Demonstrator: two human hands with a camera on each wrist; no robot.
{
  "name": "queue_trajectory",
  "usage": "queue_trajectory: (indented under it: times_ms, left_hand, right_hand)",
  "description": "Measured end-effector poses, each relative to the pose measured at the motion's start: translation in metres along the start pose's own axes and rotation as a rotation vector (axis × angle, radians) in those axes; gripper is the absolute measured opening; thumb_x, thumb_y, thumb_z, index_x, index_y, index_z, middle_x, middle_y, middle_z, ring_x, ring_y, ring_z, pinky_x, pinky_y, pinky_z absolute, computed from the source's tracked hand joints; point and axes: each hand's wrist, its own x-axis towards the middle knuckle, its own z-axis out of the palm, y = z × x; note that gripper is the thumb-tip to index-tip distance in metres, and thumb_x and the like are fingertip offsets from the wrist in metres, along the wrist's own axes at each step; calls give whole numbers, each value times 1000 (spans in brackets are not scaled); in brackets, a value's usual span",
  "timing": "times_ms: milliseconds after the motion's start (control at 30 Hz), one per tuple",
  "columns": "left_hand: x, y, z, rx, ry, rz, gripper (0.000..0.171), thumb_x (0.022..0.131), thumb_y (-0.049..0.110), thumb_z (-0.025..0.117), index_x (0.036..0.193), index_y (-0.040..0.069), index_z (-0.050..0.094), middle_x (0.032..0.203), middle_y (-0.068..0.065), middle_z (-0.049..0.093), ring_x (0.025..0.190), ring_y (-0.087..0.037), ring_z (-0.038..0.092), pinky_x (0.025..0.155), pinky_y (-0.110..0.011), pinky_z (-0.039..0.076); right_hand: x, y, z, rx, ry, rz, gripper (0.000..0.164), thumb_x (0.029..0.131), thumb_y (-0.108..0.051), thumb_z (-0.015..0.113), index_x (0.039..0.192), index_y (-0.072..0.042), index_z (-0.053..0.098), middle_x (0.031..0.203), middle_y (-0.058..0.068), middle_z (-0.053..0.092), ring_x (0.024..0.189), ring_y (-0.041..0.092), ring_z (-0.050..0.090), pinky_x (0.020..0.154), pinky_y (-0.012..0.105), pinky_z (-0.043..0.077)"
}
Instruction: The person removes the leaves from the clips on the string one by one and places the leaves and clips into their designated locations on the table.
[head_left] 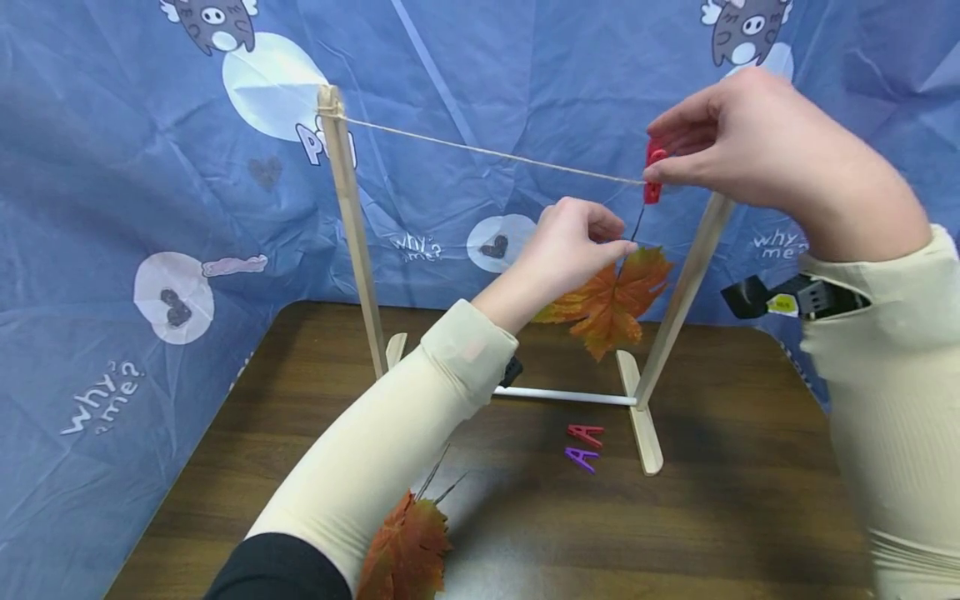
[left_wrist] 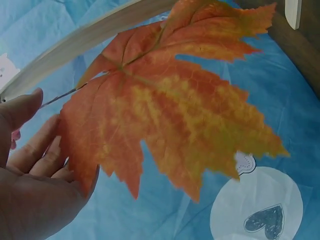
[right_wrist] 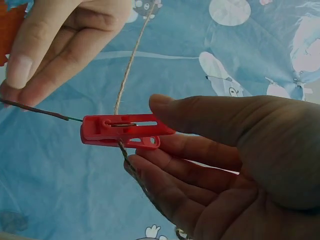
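My right hand (head_left: 757, 150) holds a red clothespin (right_wrist: 120, 131) at the right end of the twine line (head_left: 480, 150), thumb on one side and fingers on the other. The twine passes through the clothespin. The end of a thin leaf stem (right_wrist: 42, 111) meets the clothespin's tip. Just below and to the left, my left hand (head_left: 573, 237) pinches that stem between thumb and finger. From it hangs an orange and yellow maple leaf (left_wrist: 150, 110), which spreads past the left fingers in the left wrist view.
A wooden frame with a left post (head_left: 351, 217) and a right post (head_left: 686, 292) carries the line. A white rod (head_left: 570, 396) joins its feet. On the brown table (head_left: 712, 500) lie a red clothespin (head_left: 587, 433), a purple clothespin (head_left: 581, 458) and orange leaves (head_left: 408, 546).
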Motion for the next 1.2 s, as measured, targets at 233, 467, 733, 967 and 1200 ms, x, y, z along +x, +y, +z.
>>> queue_trajectory:
  times_ms: [233,467,733,967,1200]
  left_hand:
    - [4,0,7,21,6,28,22,94,21,77,109,5,78,99,0,76,90,-5,67,77,-16,48]
    - [5,1,11,69,21,45,14,95,21,75,99,9,82,88,5,75,82,-6,65,71,-18,47]
    - [4,0,11,106,42,84,14,97,20,73,95,9,82,83,7,73,80,-6,63,72,-18,45]
    - [2,-3,10,99,32,94,14,97,18,72,97,7,80,86,5,74,80,-6,65,72,-17,47]
    - [-3,-7,8,104,35,112,12,97,15,71,96,7,80,86,2,74,78,-6,65,71,-18,47]
  right_hand:
    - [1,-3,0,-53,5,-6,44,95,-26,75,127,3,68,111,19,72,103,34,67,70,22,42]
    - [3,-3,-2,-107,-9,-20,39,96,-30,73,122,-1,72,107,14,74,98,28,67,72,28,42]
    - [0,-3,-4,-91,33,-51,34,93,-33,77,113,-5,77,99,9,76,81,7,64,67,25,43]
    - [-5,-5,0,-86,100,-57,30,94,-31,76,109,-6,80,94,10,76,82,19,59,62,28,41]
    - [-6,-8,0,-35,162,-12,30,93,-32,76,110,-8,80,98,13,76,82,21,52,61,30,38]
